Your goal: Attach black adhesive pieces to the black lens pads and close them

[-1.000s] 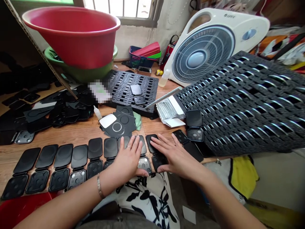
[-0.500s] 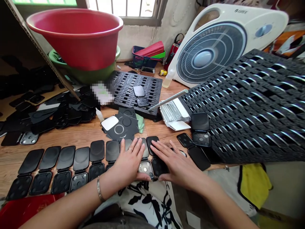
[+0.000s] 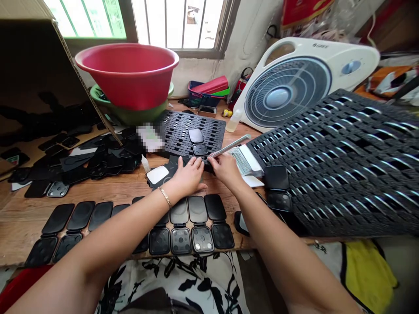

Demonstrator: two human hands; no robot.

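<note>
My left hand (image 3: 188, 176) lies palm down over dark square sheets (image 3: 170, 165), its fingertips at the front edge of the black woven-pattern tray (image 3: 176, 126) and its thumb stretched out. My right hand (image 3: 225, 169) is closed, thumb and fingers together at the same edge, by the lower end of a thin silvery rod (image 3: 232, 145). What the right fingers grip is hidden. An open black compact case (image 3: 196, 136) rests on the tray just beyond my hands. Nearer me, several open black compact cases (image 3: 198, 210) stand in a row, lids away from me; my left forearm covers some.
A large slatted black tray (image 3: 343, 174) leans at right before a white fan (image 3: 278, 87). A white box of silvery strips (image 3: 250, 159) sits beside my right hand. At left are a pile of black parts (image 3: 94, 159), a small bottle (image 3: 145, 164) and a red basin (image 3: 131, 78).
Both hands have left the right end of the compact row and reached forward to the tray's front edge. My right fingers have closed. The view has tilted up.
</note>
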